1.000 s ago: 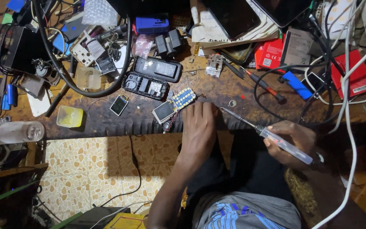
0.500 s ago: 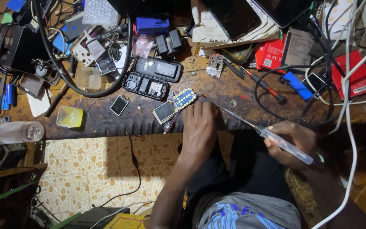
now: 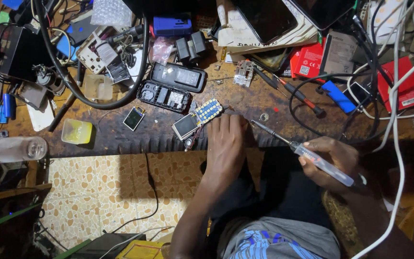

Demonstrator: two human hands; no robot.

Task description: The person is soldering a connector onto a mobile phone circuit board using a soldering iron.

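- Head view showed a cluttered wooden worktop (image 3: 245, 103) crowded with phone shells, cables and red boxes; its far edges were cut off.
- Left hand (image 3: 227, 144) lay pressed at the worktop's near edge, fingers steadying a bare phone board (image 3: 198, 118), seemingly to keep it from sliding.
- Right hand (image 3: 331, 160) gripped a clear-handled screwdriver (image 3: 303, 153), its tip just right of the board.
- What the tip touched was too small to tell.

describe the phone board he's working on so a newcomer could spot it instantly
Start at the wooden bench's front edge, just left of centre, where the left hand rests. At its fingertips lies the bare phone board. Unlike nearby black phone shells, it shows a small screen and yellow-dotted blue keypad contacts.
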